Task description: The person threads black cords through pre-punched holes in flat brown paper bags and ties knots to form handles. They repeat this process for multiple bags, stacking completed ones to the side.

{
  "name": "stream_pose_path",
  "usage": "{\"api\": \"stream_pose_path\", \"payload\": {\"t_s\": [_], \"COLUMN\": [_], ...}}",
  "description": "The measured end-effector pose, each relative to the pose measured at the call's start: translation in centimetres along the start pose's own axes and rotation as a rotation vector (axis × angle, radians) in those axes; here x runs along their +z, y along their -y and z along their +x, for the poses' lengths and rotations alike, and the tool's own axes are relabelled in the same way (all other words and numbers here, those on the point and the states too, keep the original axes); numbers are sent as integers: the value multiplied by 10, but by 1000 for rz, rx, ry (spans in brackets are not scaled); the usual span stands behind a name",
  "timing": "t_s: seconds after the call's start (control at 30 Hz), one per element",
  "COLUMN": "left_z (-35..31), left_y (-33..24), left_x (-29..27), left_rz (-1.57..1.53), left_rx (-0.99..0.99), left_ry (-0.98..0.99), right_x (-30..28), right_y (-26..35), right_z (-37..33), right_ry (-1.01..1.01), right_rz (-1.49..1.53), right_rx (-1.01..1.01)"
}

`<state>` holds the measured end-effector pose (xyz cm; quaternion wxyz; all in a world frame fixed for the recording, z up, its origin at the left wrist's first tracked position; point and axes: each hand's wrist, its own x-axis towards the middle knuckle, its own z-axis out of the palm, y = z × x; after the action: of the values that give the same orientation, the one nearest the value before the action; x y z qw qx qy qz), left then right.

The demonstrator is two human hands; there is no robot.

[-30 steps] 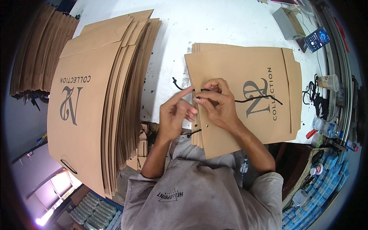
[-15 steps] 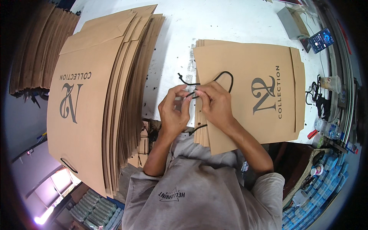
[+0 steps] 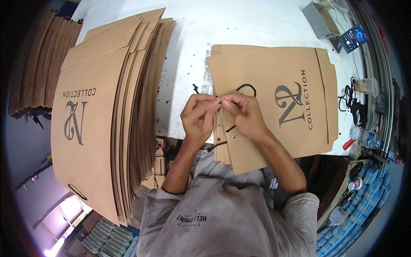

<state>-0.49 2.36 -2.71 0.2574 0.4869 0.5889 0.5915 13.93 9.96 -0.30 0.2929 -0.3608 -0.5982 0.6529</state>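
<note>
A black cord loops over the edge of the top brown paper bag, which lies flat on a stack of similar bags. My left hand and my right hand meet at that edge, fingertips pinched together on the cord. The fingers mostly hide the pinched section. A knotted cord end sticks out beyond my left fingers, and a short length shows below my right hand. Nearer me, a small eyelet shows in the bag's edge, and another black cord pokes out from the stack.
A tall stack of brown bags stands at left, with further bags behind it. On the white table, a phone, grey box, black cords and plastic cup sit at right. Blue-white packs lie below.
My hands have drawn together and their fingertips now meet. The cord loop above my right hand has become smaller. A cord length and the eyelet below it have come into sight.
</note>
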Motion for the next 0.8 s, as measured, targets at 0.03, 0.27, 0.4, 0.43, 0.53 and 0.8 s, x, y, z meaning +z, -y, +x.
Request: {"api": "stream_pose_path", "payload": {"t_s": [0.03, 0.27, 0.4, 0.43, 0.53, 0.8], "left_z": [2, -13, -17, -15, -14, -53], "left_y": [1, -49, -43, -36, -34, -41], "left_x": [0, -39, -43, -40, -41, -1], "left_rz": [12, -313, -250, -12, 401, -121], "left_rx": [23, -204, -179, -155, -78, -525], "left_ry": [-11, 86, -77, -166, -184, 173], "right_x": [1, 3, 1, -6, -38, -58], "right_y": [1, 6, 11, 19, 37, 13], "right_z": [1, 3, 3, -1, -31, -72], "right_ry": [-14, 32, 45, 50, 90, 60], "right_rz": [76, -763, -682, -657, -698, -654], "right_rx": [36, -355, -329, -372, -437, -376]}}
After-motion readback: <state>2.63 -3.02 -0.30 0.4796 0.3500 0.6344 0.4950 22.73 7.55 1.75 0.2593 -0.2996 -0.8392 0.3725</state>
